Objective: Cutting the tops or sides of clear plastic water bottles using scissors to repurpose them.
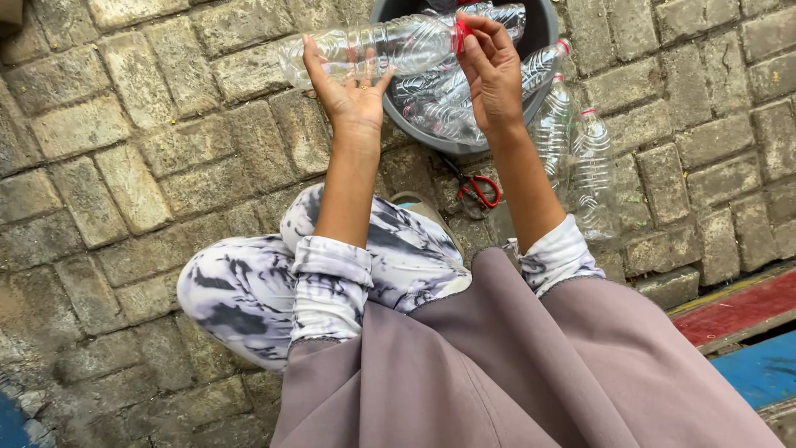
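holding clear bottle [373,48] sideways just above grey bucket [464,143]: left hand [352,91] gripping body, right hand [491,70] w/ fingers closed on red cap [461,36]. cap looks still on. more bottles [572,158] beside bucket, caps on. red scissors [479,189] below bucket.

1. The bottle [373,46] held sideways is clear, glossy, ribbed plastic; its cap [461,35] is smooth red plastic.
2. The tub [543,33] at twelve o'clock is matt grey plastic.
3. The paving [124,166] is rough, weathered stone block.
4. The scissors [479,187] have glossy red plastic handles.
5. The sleeves [332,282] are soft, marbled cloth.
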